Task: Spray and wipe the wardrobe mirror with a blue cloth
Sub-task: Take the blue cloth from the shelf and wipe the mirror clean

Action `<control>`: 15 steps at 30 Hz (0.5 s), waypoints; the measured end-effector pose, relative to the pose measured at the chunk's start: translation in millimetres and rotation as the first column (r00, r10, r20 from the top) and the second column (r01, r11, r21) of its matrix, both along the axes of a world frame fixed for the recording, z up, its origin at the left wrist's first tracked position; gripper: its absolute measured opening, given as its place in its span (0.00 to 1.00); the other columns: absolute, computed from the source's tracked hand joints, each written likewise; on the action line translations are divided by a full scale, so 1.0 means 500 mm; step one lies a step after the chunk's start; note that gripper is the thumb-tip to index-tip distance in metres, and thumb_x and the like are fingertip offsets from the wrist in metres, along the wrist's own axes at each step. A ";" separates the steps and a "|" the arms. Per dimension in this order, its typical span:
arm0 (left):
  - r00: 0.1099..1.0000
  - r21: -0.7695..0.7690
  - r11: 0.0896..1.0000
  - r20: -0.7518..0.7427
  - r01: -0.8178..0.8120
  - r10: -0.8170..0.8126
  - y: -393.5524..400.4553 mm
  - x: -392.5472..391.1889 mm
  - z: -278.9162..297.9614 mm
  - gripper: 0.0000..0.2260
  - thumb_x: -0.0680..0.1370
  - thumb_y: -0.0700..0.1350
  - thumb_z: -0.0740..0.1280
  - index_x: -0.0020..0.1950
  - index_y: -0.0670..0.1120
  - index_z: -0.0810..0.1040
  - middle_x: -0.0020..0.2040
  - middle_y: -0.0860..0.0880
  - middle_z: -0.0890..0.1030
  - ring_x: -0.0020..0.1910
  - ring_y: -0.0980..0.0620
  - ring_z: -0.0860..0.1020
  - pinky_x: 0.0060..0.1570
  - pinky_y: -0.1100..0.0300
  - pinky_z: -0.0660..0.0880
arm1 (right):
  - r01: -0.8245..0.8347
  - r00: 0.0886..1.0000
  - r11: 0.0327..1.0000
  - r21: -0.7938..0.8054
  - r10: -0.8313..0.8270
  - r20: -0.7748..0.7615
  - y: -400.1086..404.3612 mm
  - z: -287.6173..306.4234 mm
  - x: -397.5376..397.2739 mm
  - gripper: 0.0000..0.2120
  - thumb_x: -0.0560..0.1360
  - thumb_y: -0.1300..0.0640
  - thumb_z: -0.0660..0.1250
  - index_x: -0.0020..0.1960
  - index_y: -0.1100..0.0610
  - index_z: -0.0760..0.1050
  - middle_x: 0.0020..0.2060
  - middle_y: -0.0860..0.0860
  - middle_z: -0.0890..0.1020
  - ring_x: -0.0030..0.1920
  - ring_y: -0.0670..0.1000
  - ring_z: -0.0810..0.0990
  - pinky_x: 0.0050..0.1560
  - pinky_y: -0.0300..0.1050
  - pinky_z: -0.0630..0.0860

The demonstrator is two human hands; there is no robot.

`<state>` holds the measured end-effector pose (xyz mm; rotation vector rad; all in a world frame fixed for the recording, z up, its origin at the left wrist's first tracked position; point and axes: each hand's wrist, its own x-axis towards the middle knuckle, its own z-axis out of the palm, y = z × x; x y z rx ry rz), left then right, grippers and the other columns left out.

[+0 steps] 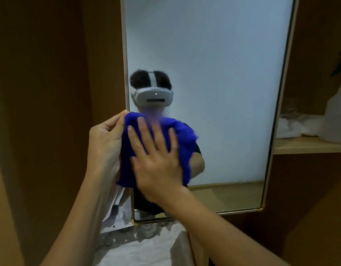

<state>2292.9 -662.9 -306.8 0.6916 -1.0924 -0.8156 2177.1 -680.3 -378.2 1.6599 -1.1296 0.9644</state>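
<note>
The wardrobe mirror (213, 64) is tall, with a thin gold frame, and fills the middle of the head view. A bright blue cloth (183, 135) lies flat against its lower left part. My right hand (156, 156) presses on the cloth with its fingers spread. My left hand (106, 139) grips the mirror's left edge, next to the cloth's upper corner. The glass reflects a person wearing a white headset. No spray bottle is in view.
Brown wooden wardrobe panels (50, 93) stand to the left. At the right, a wooden shelf (307, 146) carries white items. Below the mirror lie clear plastic bottles (146, 229) and white fabric (146, 250).
</note>
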 end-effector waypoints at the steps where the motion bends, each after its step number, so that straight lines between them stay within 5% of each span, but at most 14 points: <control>1: 1.000 0.012 1.000 0.010 -0.019 0.019 -0.004 0.000 -0.001 0.06 0.78 0.48 0.66 0.52 0.55 0.82 0.50 0.54 0.86 0.52 0.58 0.83 0.56 0.57 0.78 | -0.003 1.000 1.000 0.007 0.003 0.000 -0.003 0.000 0.019 0.28 0.83 0.48 0.53 0.80 0.54 0.52 0.80 0.55 0.52 0.80 0.58 0.47 0.78 0.58 0.37; 7: 0.995 -0.001 1.000 0.097 -0.015 0.015 -0.012 0.004 0.003 0.11 0.75 0.54 0.68 0.55 0.55 0.82 0.51 0.53 0.86 0.53 0.56 0.83 0.58 0.55 0.77 | -0.012 0.997 1.000 0.023 0.014 -0.078 -0.008 0.012 -0.084 0.28 0.83 0.48 0.54 0.80 0.53 0.51 0.80 0.52 0.53 0.80 0.55 0.48 0.79 0.59 0.43; 10: 0.998 0.002 1.000 0.060 -0.006 0.006 -0.015 0.004 0.004 0.19 0.70 0.55 0.69 0.58 0.49 0.82 0.55 0.50 0.85 0.59 0.51 0.81 0.64 0.51 0.74 | 0.063 0.997 0.997 -0.034 -0.062 0.043 -0.006 0.006 -0.209 0.27 0.82 0.47 0.52 0.80 0.52 0.54 0.79 0.53 0.56 0.80 0.57 0.51 0.78 0.60 0.48; 15: 0.999 -0.028 0.999 0.029 0.014 -0.013 -0.019 0.001 0.000 0.17 0.73 0.51 0.68 0.60 0.46 0.81 0.49 0.52 0.86 0.52 0.57 0.83 0.54 0.62 0.79 | 0.197 0.962 0.980 -0.009 -0.192 0.193 0.021 -0.027 -0.439 0.27 0.84 0.47 0.44 0.81 0.55 0.48 0.80 0.55 0.53 0.80 0.57 0.50 0.77 0.65 0.53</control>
